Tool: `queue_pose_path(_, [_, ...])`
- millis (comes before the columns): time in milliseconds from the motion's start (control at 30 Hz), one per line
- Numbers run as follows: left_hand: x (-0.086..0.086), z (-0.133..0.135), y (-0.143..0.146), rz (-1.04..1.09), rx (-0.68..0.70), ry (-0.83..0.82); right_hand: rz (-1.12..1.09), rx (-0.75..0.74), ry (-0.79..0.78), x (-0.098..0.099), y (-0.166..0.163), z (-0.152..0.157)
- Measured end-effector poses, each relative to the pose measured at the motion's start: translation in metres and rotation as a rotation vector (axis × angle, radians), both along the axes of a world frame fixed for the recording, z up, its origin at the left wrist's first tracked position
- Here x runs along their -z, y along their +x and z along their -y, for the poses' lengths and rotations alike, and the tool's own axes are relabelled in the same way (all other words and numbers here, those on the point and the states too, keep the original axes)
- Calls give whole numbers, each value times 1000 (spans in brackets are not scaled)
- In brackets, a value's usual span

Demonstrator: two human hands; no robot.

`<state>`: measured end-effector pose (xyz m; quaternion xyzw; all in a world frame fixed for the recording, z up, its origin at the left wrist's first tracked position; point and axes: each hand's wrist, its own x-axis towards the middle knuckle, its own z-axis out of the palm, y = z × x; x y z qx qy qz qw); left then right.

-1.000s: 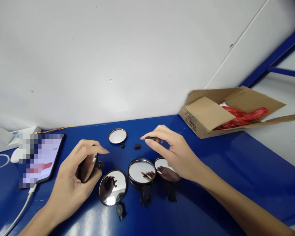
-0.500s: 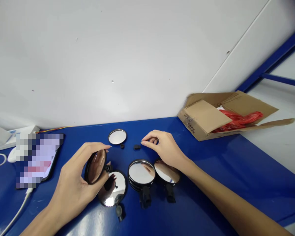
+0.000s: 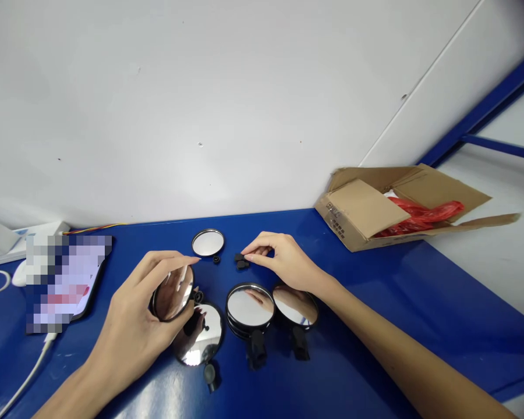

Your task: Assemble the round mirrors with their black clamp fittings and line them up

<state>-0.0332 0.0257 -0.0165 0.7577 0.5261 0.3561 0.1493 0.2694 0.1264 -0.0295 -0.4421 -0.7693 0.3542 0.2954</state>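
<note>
My left hand is closed round the rim of a small round black-framed mirror, held tilted with its black socket toward the right. Under it on the table lies another round mirror with a black mount at its lower edge. Further back, my right hand pinches a small black plastic piece between thumb and fingertips, just at the table surface. Near my right wrist are a stack of round mirrors and a single mirror, both with black mounts toward me.
A round mirror lies near the wall. At the left are a phone with a white cable and a white mouse. An opened cardboard box holding a red plastic bag stands at the back right.
My right hand has moved slightly left and closed on the small black piece, which now sits a little raised. My left hand has turned its mirror to face up more.
</note>
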Motion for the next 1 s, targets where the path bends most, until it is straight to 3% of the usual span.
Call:
queue_pose_path(333, [2, -2, -2, -19, -23, 51, 34, 5, 130, -20, -4, 18])
queue_pose_path(500, [4, -1, -2, 65, -24, -1, -99, -263, 214, -40, -21, 46])
queue_pose_path(600, [4, 1, 1, 129, -25, -41, 17, -378, 331, -45, -36, 57])
queue_pose_path(733, [0, 5, 4, 164, -28, -50, 225, -390, 525, -47, -52, 63])
queue_pose_path(1000, [4, 3, 2, 98, 9, 23, 363, -449, 593, -56, -58, 58])
